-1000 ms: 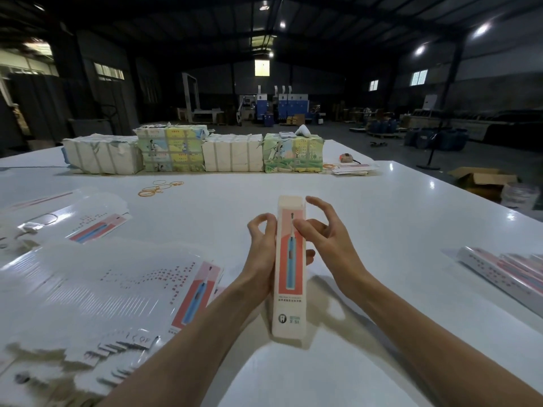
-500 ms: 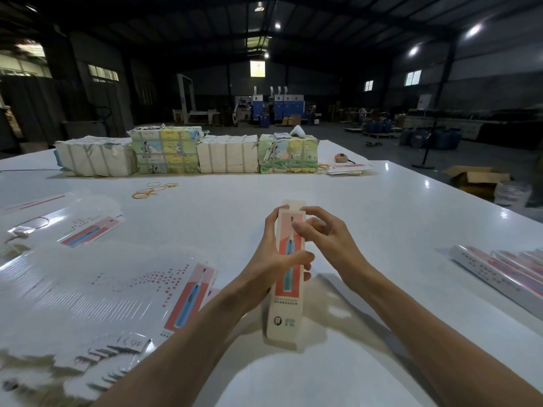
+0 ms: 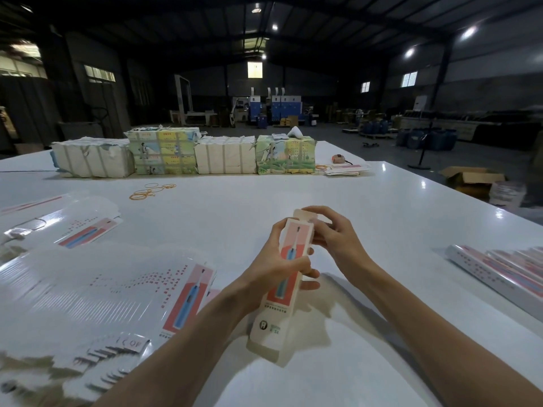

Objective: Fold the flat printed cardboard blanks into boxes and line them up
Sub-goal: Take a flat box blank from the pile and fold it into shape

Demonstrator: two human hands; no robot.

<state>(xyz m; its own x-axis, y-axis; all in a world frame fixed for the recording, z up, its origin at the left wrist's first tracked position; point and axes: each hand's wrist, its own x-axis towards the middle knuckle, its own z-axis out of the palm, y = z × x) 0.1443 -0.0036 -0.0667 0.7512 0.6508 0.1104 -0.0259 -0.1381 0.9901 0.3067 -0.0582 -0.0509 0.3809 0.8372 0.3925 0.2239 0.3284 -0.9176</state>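
A long narrow cream box (image 3: 271, 318) printed with a red panel and a blue toothbrush is held tilted above the white table (image 3: 367, 207). My left hand (image 3: 279, 265) grips it around the middle. My right hand (image 3: 332, 236) pinches the flaps at its far top end, where one cream flap sticks up. A fanned stack of flat printed blanks (image 3: 97, 292) lies to the left. A row of folded boxes (image 3: 499, 271) lies side by side at the right edge.
Wrapped bundles (image 3: 182, 155) stand in a row along the table's far side. Loose rubber bands (image 3: 150, 190) lie before them, and more blanks (image 3: 73, 227) lie at far left. A small stack of blanks (image 3: 343, 170) sits far right. Cardboard cartons (image 3: 470, 179) stand on the floor beyond.
The box has tilted, its near end swinging left. My left hand slid down and wrapped round the middle. My right hand curled onto the top flaps.
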